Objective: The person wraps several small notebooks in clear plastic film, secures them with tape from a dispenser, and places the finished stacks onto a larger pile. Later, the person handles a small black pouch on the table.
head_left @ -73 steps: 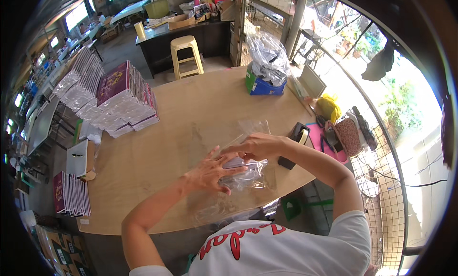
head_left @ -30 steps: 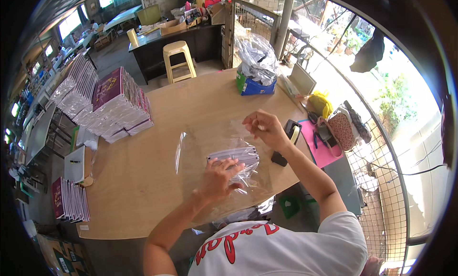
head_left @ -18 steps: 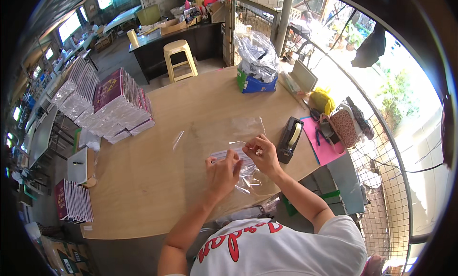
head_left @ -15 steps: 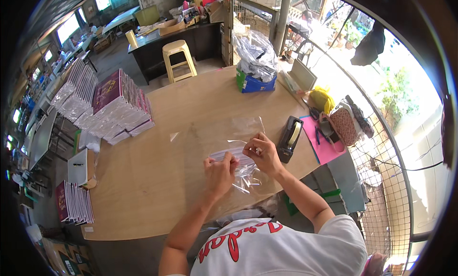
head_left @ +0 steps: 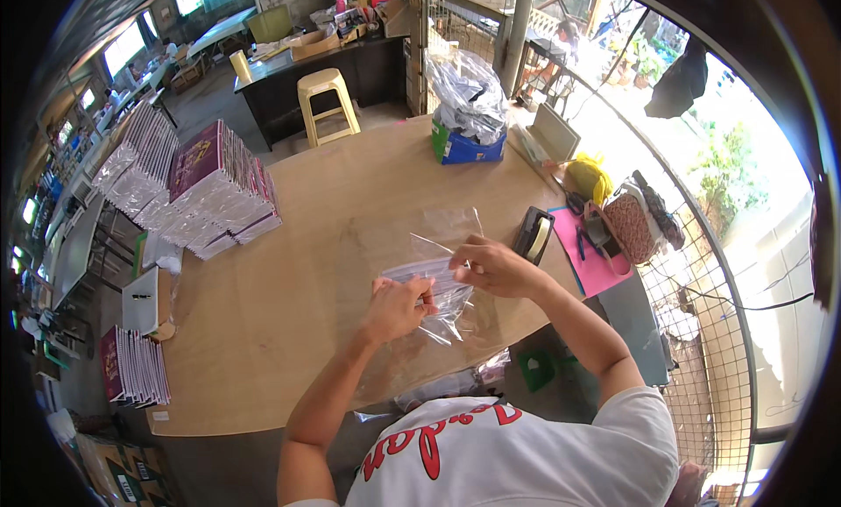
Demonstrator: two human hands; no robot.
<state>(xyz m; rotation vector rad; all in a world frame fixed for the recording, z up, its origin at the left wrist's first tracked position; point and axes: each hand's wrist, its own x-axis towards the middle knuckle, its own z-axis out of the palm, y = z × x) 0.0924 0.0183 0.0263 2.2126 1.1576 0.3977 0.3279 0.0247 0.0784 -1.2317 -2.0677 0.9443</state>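
Note:
A bundle in clear plastic [head_left: 420, 269], its pale edges showing as stripes, lies on the table in front of me. My left hand [head_left: 399, 307] presses on its left side, fingers curled and closed on the crinkled plastic. Bent fingers of my right hand [head_left: 495, 267] pinch at the bundle's upper right, by a thin shiny edge of film; the fingertips are partly hidden. Loose film spreads beyond the bundle, and crumpled ends stick out on its near side. Past my right wrist stands a black tape dispenser [head_left: 532, 233], its near end covered by the hand.
Stacks of wrapped purple books [head_left: 223, 187] stand at the far left, with a smaller stack [head_left: 136, 367] at the near left. A blue-green box [head_left: 469, 148] of crumpled plastic sits at the far edge. A pink sheet [head_left: 600, 266] with tools and a pouch [head_left: 632, 226] lies right.
My right hand has shifted up and right, its wrist now over the near end of the tape dispenser. My left hand stays on the bundle, slightly turned.

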